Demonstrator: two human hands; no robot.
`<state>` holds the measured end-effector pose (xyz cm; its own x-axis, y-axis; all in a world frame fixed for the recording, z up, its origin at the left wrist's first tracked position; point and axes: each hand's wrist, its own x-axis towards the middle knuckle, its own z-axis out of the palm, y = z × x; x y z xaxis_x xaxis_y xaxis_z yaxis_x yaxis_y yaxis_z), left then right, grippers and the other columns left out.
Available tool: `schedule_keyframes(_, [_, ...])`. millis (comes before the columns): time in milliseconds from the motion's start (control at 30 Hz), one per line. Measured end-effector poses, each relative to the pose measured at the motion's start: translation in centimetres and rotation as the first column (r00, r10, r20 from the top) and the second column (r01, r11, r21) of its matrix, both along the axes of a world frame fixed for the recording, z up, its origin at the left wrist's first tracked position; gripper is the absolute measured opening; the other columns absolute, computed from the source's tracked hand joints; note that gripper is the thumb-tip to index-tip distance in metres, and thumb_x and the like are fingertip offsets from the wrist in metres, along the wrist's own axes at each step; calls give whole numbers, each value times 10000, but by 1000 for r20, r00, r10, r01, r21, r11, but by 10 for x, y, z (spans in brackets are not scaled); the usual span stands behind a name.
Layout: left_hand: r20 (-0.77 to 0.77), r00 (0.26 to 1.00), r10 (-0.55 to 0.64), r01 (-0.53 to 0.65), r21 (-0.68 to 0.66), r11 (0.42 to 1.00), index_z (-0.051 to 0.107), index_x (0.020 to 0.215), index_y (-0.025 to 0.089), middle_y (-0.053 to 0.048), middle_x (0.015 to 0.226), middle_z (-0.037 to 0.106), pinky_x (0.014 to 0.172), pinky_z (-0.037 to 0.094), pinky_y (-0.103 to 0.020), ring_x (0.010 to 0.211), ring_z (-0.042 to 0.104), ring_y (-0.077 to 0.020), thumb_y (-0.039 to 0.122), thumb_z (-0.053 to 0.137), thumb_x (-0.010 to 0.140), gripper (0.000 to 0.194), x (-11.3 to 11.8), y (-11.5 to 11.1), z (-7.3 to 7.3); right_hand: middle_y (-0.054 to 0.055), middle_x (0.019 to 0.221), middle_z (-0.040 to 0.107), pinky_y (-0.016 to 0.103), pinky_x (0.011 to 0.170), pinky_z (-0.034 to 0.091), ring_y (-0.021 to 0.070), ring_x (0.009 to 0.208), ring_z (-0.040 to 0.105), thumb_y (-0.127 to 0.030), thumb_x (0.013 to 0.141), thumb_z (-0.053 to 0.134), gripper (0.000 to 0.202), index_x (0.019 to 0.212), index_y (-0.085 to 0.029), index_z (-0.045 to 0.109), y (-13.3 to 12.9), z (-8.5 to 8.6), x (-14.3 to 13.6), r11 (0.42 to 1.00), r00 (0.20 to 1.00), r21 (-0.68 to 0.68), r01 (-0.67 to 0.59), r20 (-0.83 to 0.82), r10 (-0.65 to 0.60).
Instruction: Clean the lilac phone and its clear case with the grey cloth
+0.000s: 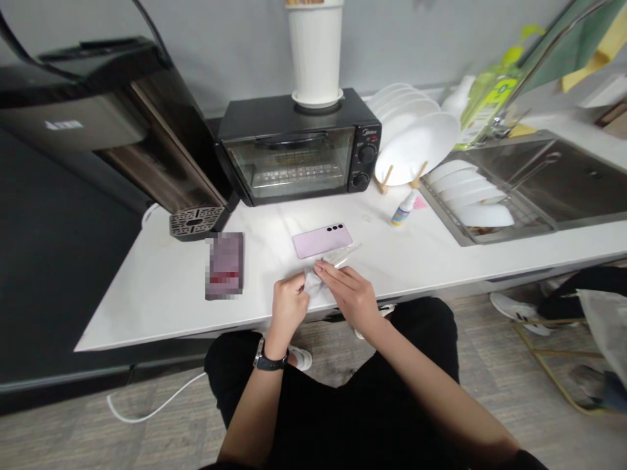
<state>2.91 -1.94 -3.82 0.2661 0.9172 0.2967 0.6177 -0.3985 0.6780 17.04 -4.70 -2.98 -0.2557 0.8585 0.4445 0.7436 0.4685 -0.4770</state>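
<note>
A crumpled whitish, partly clear piece of material (314, 282), like thin plastic or cloth, is held between my hands at the counter's front edge. My left hand (290, 301), with a black watch on its wrist, is closed on its left side. The fingers of my right hand (349, 288) are pressed together on its upper right part. Just beyond my hands a lilac phone (321, 241) lies back side up on the white counter (171, 294). A small white spray bottle (403, 209) with a colored label stands farther right, beside a pink scrap (420, 201).
A purple box (225, 266), partly pixelated, lies left of my hands. Behind stand a dark dispenser (186, 156), a toaster oven (294, 163) and racked white plates (416, 147). On the right is a sink (563, 176) with dishes. Another person's shoe (519, 313) shows below.
</note>
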Motion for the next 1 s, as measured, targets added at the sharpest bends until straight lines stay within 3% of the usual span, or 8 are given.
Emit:
schedule_keyframes(167, [90,996,-30,32,-21,999,517,898,269,42,872,582,689,433,-248,775,534,-129,140,368,691,285,6,0,4,-10,1169,316,286,803,370,133,916,417,-79,748,287,409,1130,-224,272,12,3,30,992,992,9,126,-12,-126])
schedule_keyframes(300, [128,991,-50,56,-44,997,497,941,262,46,928,564,749,421,-256,838,518,-127,137,361,704,300,10,-1,8,6,1166,323,291,807,351,126,922,400,-75,753,266,400,1127,-215,278,18,6,46,977,977,-10,214,-25,-214])
schedule_keyframes(533, [68,997,-47,48,-18,999,494,957,194,6,913,568,726,407,-229,799,520,-118,149,370,702,287,11,-1,6,7,1213,233,295,861,295,135,978,355,-23,730,244,466,1163,-186,190,9,1,23,968,962,-45,247,-105,-250])
schedule_keyframes(733, [-7,1000,-13,13,23,1000,566,600,115,5,509,545,474,377,-184,482,483,-92,119,392,649,181,4,1,1,-34,1211,229,297,813,357,149,964,378,-62,719,289,482,1160,-227,189,-7,-5,-19,998,991,-30,53,-121,-56])
schedule_keyframes(867, [-17,1000,-23,24,36,999,554,576,137,-25,584,574,519,386,-201,551,511,-108,115,378,652,193,2,0,2,-38,1199,257,297,821,358,140,950,392,-105,738,302,442,1151,-234,212,-9,-7,-24,996,991,6,-91,-96,92])
schedule_keyframes(1000, [-12,1000,-9,9,31,999,545,557,149,-18,551,564,519,389,-200,528,500,-97,125,376,661,199,1,0,0,-38,1173,307,318,791,385,147,958,393,-98,740,305,430,1139,-245,238,0,-6,-7,977,976,44,-211,-42,213])
